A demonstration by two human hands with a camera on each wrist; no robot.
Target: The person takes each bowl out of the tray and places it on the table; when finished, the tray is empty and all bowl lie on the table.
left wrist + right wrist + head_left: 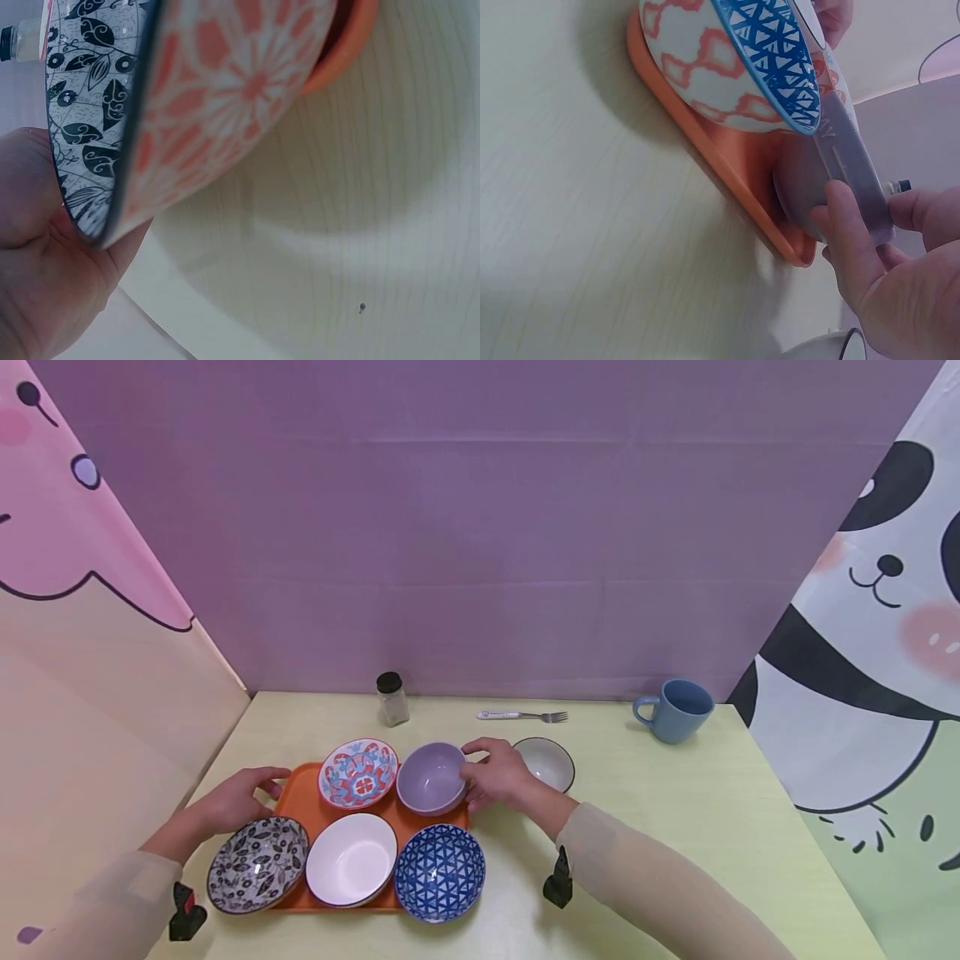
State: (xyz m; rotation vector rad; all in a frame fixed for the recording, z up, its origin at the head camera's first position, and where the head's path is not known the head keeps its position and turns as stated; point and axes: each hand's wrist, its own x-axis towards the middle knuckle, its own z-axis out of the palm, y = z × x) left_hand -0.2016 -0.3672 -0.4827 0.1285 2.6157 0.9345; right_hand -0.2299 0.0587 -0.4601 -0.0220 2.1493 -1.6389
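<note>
My right hand [498, 772] holds a lavender bowl [431, 777] at its right rim, over the back right of the orange tray [300, 781]. In the right wrist view, fingers [844, 225] press on that bowl's outer wall, with the thumb near its rim. My left hand [236, 802] reaches to the tray's left side, behind a black-and-white leaf-patterned bowl [258, 864]; its fingers look extended, and the bowl hides part of them in the left wrist view. Also on the tray are a red-and-blue floral bowl [358, 774], a white bowl [352, 860] and a blue triangle-patterned bowl [440, 872].
Just right of my right hand stands a white dark-rimmed bowl [546, 762], partly covered by the hand. Toward the back lie a black-lidded glass jar [393, 699], a fork [522, 716] and a blue mug [675, 712]. A purple backdrop [480, 527] rises behind the table.
</note>
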